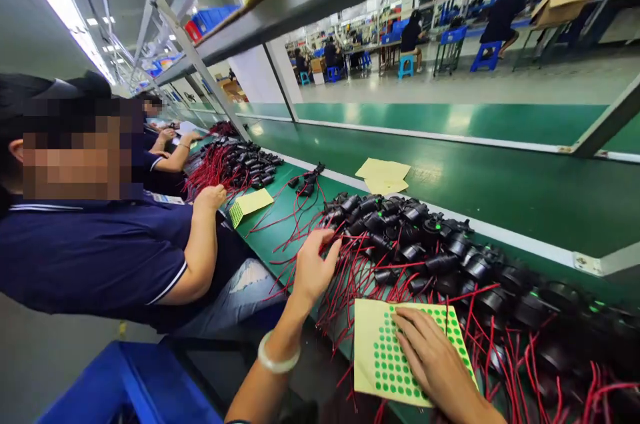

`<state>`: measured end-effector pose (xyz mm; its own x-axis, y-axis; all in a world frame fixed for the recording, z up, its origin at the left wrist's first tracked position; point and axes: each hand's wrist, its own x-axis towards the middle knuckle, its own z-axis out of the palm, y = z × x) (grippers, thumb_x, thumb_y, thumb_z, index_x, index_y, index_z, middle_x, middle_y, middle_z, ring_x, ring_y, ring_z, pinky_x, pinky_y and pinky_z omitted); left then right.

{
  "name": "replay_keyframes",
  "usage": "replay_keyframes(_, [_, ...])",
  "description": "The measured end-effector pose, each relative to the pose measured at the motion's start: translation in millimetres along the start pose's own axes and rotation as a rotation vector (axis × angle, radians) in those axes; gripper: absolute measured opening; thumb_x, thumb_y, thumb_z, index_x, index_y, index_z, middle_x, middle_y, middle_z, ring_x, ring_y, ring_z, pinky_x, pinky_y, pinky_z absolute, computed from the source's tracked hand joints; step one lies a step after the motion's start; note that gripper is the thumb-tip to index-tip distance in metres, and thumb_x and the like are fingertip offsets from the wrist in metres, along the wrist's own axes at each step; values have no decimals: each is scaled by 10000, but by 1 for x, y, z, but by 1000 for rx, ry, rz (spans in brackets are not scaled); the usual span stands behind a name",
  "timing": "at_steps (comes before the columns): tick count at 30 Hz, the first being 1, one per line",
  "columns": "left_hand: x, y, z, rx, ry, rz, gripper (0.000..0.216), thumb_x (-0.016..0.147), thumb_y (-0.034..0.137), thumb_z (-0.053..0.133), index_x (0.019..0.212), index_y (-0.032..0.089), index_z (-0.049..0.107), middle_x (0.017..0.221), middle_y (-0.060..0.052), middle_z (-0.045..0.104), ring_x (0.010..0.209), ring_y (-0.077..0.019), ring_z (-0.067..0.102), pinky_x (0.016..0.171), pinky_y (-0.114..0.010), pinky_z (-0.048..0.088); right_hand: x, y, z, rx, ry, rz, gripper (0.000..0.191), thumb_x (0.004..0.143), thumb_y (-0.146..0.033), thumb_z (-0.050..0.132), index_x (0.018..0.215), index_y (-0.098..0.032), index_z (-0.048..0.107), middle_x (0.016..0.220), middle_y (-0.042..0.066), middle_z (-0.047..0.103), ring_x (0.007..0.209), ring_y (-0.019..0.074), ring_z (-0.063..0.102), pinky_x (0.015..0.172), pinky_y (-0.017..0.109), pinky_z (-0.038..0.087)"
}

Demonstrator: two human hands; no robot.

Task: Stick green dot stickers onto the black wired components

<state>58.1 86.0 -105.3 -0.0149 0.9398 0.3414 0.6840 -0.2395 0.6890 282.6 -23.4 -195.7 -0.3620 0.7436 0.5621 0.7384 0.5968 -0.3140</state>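
**Left hand at the near end of the connector pile, right hand flat on the dot sheet**

The pile of black connectors runs away to the right along the green bench, its near end just ahead of the left hand, the nearer of the two. That hand's fingers curl into the red wires; whether they grip a piece cannot be told. The right hand lies open, fingertips pressed on the yellow sheet of green dot stickers, which lies over the wires. The connectors are glossy black, some showing green dots.
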Motion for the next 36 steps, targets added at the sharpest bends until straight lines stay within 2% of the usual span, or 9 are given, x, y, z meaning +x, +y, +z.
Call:
replay_keyframes(3, [-81, -3, -19, -130, -179, -264, 223, 871, 364, 564, 847, 157, 645, 761, -33, 669, 698, -154, 625, 669, -254, 484, -3, -3, -3, 70, -62, 41, 254, 950, -207, 443, 1141, -164, 604, 1110, 113, 646, 1034, 226, 620, 876, 405, 557])
replay_keyframes(6, [-149, -6, -19, -280, -302, -605, 310, 819, 442, 612, 746, 143, 644, 659, -28, 654, 575, -143, 613, 549, -236, 461, -3, -9, -7, 135, -125, 70, 254, 948, -217, 462, 1157, -172, 598, 1143, 117, 632, 1070, 241, 599, 912, 446, 528])
replay_keyframes(8, [-178, -7, -9, -441, -311, -805, 353, 744, 483, 679, 749, 132, 639, 654, -31, 659, 521, -135, 610, 488, -224, 447, -1, -16, -10, 174, -166, 68, 234, 950, -213, 457, 1128, -182, 605, 1132, 108, 636, 1063, 233, 601, 914, 443, 521])
replay_keyframes(10, [-192, -7, 5, -632, -299, -931, 403, 663, 503, 741, 763, 129, 628, 615, -10, 640, 473, -122, 593, 441, -208, 428, 2, -24, -14, 210, -208, 50, 200, 952, -199, 449, 1067, -185, 612, 1077, 92, 651, 1014, 210, 616, 886, 407, 529])
replay_keyframes(13, [-197, -6, 22, -828, -309, -988, 443, 600, 507, 784, 737, 123, 611, 565, 14, 609, 423, -99, 558, 407, -191, 403, 4, -34, -18, 241, -270, 32, 162, 950, -183, 447, 1001, -189, 601, 986, 68, 662, 938, 187, 627, 831, 359, 535])
replay_keyframes(17, [-197, 0, 30, -999, -382, -1027, 428, 600, 471, 795, 689, 102, 597, 636, -20, 638, 359, -32, 439, 358, -176, 293, -2, -42, -21, 243, -333, 63, 130, 941, -177, 457, 960, -196, 583, 934, 53, 654, 881, 185, 628, 780, 341, 538])
replay_keyframes(22, [-203, 9, 35, -1190, -405, -1103, 402, 592, 418, 803, 680, 127, 540, 519, 61, 491, 361, -4, 310, 374, -181, 183, -16, -50, -19, 244, -349, 113, 128, 936, -181, 455, 941, -203, 581, 936, 53, 644, 858, 177, 632, 741, 309, 541])
replay_keyframes(28, [-204, 15, 42, -1300, -355, -1089, 372, 629, 392, 786, 667, 148, 508, 386, 110, 355, 354, -13, 208, 393, -210, 110, -17, -55, -17, 231, -306, 161, 136, 935, -199, 454, 987, -192, 580, 947, 68, 634, 845, 181, 640, 730, 304, 543])
replay_keyframes(36, [-202, 12, 44, -1324, -372, -1047, 351, 626, 361, 791, 698, 141, 527, 382, 123, 333, 350, -14, 196, 398, -213, 108, -14, -55, -20, 266, -309, 185, 107, 938, -198, 462, 946, -200, 568, 915, 50, 614, 826, 171, 623, 703, 283, 525])
